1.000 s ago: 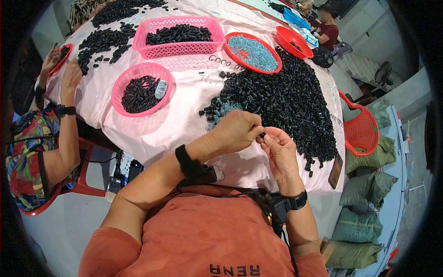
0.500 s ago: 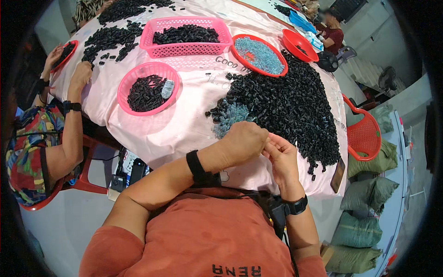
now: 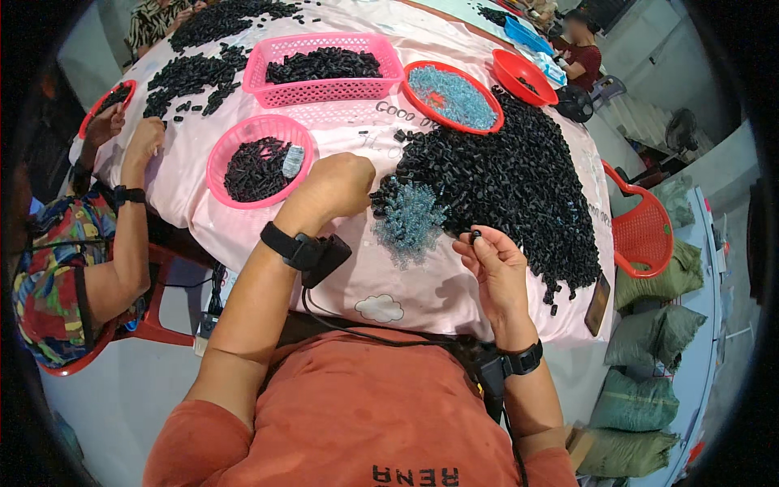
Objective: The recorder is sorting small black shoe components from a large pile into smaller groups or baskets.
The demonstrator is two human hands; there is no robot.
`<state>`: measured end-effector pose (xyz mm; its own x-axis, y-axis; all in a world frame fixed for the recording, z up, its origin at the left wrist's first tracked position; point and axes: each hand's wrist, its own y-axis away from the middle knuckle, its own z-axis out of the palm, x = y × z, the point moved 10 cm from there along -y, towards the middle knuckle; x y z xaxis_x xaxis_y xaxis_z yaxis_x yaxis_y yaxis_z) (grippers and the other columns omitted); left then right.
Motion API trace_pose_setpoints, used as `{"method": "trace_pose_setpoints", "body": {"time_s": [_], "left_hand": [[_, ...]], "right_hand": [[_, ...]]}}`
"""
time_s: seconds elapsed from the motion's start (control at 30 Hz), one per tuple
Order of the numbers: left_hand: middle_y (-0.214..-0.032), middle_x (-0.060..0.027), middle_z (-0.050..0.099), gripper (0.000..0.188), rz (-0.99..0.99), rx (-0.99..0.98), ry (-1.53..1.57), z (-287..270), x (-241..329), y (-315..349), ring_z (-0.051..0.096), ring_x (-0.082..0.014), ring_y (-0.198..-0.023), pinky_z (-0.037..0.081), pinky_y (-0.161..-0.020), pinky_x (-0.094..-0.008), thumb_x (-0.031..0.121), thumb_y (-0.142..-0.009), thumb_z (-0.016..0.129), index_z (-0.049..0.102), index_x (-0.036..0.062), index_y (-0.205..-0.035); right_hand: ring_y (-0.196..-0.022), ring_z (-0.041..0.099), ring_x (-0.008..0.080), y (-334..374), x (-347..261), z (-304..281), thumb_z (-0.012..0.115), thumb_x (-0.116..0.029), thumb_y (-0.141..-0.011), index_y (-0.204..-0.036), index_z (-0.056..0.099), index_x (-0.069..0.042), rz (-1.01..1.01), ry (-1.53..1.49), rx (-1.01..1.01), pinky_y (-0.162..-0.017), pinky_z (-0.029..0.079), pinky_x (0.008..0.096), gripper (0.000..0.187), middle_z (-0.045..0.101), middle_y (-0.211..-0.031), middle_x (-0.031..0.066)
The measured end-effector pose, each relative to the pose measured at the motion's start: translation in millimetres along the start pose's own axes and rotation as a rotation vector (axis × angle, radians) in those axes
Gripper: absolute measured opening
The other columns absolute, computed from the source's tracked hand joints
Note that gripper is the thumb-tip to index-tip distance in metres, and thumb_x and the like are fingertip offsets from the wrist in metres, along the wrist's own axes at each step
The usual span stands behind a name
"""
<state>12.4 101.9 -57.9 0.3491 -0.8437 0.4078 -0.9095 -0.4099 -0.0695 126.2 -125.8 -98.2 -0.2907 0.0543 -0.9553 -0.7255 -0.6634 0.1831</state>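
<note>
A black part is pinched between the right hand's thumb and finger, just right of the blue-grey bits; at their upper left, the left hand is curled (its hold cannot be told).

A pale pink cloth with a printed cloud covers the table. On it spreads a wide heap of black parts. At the heap's left edge lies a small pile of clear bluish pieces; just beyond its near right end, a phone. A red tray and a red bowl sit by its far edge. Left of it stand a round pink basket and a rectangular one; farther left, more black parts lie loose.
</note>
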Motion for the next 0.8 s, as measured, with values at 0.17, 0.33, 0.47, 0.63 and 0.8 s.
{"method": "trace_pose_setpoints", "body": {"time_s": [0.17,0.33,0.47,0.63,0.8], "left_hand": [[-0.08,-0.0199,0.068,0.02,-0.091,-0.118,-0.025,9.5,-6.9,-1.2,0.067,-0.036,-0.076,0.052,-0.069,-0.0433,0.013,-0.065,0.071,0.071,0.0033,-0.082],[-0.086,-0.0205,0.07,0.019,-0.148,-0.211,-0.041,17.3,-9.2,0.3,0.069,-0.0353,-0.082,0.054,-0.071,-0.043,0.007,-0.069,0.068,0.073,0.0014,-0.086],[-0.081,-0.0179,0.068,0.023,-0.079,-0.142,0.007,18.3,-9.1,-0.4,0.066,-0.0355,-0.078,0.052,-0.069,-0.0435,0.016,-0.064,0.073,0.069,0.0038,-0.083],[-0.087,-0.0188,0.068,0.023,-0.118,-0.203,-0.053,38.6,-22.8,-7.4,0.065,-0.0376,-0.082,0.052,-0.074,-0.0454,0.018,-0.07,0.07,0.068,0.0042,-0.088],[-0.086,-0.0193,0.068,0.02,-0.05,-0.115,-0.024,27.8,-10.4,-11.0,0.065,-0.0382,-0.082,0.051,-0.074,-0.0461,0.017,-0.074,0.067,0.068,0.0032,-0.089]], "right_hand": [[-0.092,0.07,0.0213,1.5,-3.3,12.9,0.061,-0.011,-0.096,-0.115,0.063,-0.004,0.018,0.002,-0.04,-0.078,0.055,0.0289,0.021,0.07,-0.102,0.0107],[-0.09,0.07,0.0201,0.8,-1.1,17.2,0.06,-0.012,-0.097,-0.114,0.064,-0.004,0.019,0.024,-0.072,-0.076,0.056,0.0288,0.02,0.071,-0.101,0.0103],[-0.088,0.07,0.0185,1.9,2.0,19.9,0.059,-0.011,-0.097,-0.113,0.064,-0.004,0.032,0.029,-0.088,-0.076,0.056,0.0278,0.019,0.071,-0.101,0.0094],[-0.088,0.07,0.0179,2.1,2.5,24.0,0.059,-0.011,-0.097,-0.113,0.065,-0.004,0.035,0.028,-0.11,-0.075,0.056,0.0271,0.018,0.071,-0.101,0.0089],[-0.088,0.07,0.0177,1.1,3.4,24.4,0.059,-0.01,-0.097,-0.113,0.065,-0.004,0.036,0.027,-0.118,-0.075,0.056,0.0266,0.018,0.071,-0.1,0.0087]]}}
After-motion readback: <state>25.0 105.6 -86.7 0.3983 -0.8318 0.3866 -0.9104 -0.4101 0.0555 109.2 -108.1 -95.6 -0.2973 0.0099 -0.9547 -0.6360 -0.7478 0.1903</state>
